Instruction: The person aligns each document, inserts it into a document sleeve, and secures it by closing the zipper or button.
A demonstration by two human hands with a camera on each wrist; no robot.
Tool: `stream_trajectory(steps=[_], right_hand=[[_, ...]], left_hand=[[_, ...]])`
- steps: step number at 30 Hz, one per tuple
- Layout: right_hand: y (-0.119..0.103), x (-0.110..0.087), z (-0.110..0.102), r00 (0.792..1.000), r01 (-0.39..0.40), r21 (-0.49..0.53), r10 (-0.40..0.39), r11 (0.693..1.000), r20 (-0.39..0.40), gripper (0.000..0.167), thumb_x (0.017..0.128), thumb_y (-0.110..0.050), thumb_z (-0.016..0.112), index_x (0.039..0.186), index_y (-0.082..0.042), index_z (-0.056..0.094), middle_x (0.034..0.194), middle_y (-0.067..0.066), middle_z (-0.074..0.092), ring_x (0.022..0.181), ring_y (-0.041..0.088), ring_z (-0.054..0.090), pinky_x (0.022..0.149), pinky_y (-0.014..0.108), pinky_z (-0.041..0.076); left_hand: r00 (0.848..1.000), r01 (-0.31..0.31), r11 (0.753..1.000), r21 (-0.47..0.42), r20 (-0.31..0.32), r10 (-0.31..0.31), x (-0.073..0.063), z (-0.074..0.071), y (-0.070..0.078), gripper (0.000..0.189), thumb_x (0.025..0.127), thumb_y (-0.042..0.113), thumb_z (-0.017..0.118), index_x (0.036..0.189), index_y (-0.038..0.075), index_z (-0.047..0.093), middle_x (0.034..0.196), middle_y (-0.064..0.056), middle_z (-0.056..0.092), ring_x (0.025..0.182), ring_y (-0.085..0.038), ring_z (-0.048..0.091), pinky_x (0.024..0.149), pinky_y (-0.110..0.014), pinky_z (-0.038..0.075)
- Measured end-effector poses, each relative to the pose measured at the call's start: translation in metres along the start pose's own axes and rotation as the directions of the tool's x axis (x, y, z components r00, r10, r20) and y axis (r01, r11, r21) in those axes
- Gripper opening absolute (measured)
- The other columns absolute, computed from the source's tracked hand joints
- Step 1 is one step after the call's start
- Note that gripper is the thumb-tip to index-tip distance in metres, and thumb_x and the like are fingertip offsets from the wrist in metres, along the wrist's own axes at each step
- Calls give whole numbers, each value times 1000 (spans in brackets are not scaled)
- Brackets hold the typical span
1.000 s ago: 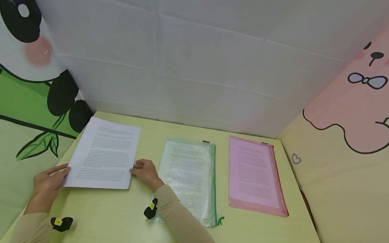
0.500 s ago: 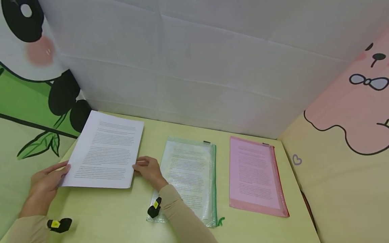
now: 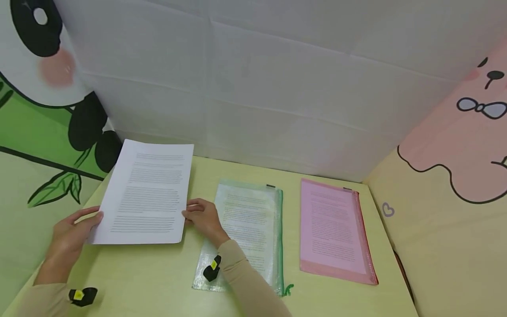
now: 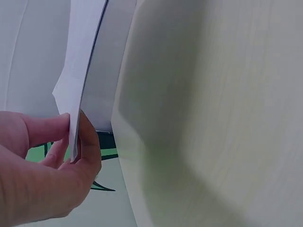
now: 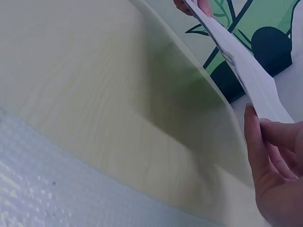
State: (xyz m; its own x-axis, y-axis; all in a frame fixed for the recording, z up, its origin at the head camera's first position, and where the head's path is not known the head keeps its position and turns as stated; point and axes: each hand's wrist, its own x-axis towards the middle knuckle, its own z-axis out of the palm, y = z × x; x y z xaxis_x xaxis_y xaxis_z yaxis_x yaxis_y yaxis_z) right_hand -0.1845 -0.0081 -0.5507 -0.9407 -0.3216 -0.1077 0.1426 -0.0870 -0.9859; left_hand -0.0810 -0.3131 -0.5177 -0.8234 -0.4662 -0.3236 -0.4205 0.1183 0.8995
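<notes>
A stack of printed paper [image 3: 146,193] is held up off the table between both hands, tilted toward me. My left hand [image 3: 73,237] pinches its left edge, thumb on top and fingers beneath, as the left wrist view shows with the paper stack [image 4: 78,90] edge-on. At the opposite edge, my right hand [image 3: 206,220] pinches the sheets between thumb and fingers; in the right wrist view that hand [image 5: 279,165] grips the stack's near side. Below the right forearm lies a clear zip folder with green trim [image 3: 247,229], with printed sheets inside.
To the right lies a pink zip folder [image 3: 332,231] with a printed sheet inside. The pale yellow table [image 3: 146,277] meets a white wall sheet [image 3: 257,88] at its back edge. Cartoon-printed panels stand left and right.
Both hands have raised the paper stack higher off the table and shifted it slightly right, its top edge tilting up. The two zip folders stay in place.
</notes>
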Motion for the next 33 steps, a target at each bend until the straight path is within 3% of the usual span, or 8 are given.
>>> stream_trajectory(steps=[11,15,23,27,33], right_hand=[[-10,-1,-26,996,82,-51,-81,995,32,22,90,6,74,110,-1,73,95,4,71,80,13,71,83,50,60],[-14,-2,-37,992,122,-63,-119,991,50,21,91,6,73,112,0,72,99,8,72,83,13,72,81,47,61],[-22,-10,-64,986,165,-126,-159,978,53,21,93,1,73,114,-2,72,104,7,71,87,13,72,79,41,62],[-24,-15,-81,981,192,-148,-185,970,60,21,94,-1,72,115,-2,71,108,8,70,91,16,73,81,43,62],[-26,-25,-107,975,224,-175,-219,959,48,22,95,-3,72,116,-3,71,112,12,69,95,21,72,81,45,61]], left_hand=[[991,-128,991,43,-35,130,-8,20,10,2,97,33,71,98,33,72,80,30,63,76,7,59,66,-15,47],[980,-197,979,52,-16,198,-10,28,11,22,96,33,74,112,17,72,84,29,64,76,8,62,67,-12,51],[941,-337,939,61,43,335,-13,45,17,42,99,25,71,128,-4,63,91,30,64,81,7,65,72,-12,54],[915,-400,915,52,72,396,-14,56,20,44,99,23,71,128,-9,60,94,28,65,83,6,66,73,-14,56],[891,-442,897,23,128,436,-17,75,25,41,100,18,69,128,-12,59,96,23,67,84,2,69,73,-20,58]])
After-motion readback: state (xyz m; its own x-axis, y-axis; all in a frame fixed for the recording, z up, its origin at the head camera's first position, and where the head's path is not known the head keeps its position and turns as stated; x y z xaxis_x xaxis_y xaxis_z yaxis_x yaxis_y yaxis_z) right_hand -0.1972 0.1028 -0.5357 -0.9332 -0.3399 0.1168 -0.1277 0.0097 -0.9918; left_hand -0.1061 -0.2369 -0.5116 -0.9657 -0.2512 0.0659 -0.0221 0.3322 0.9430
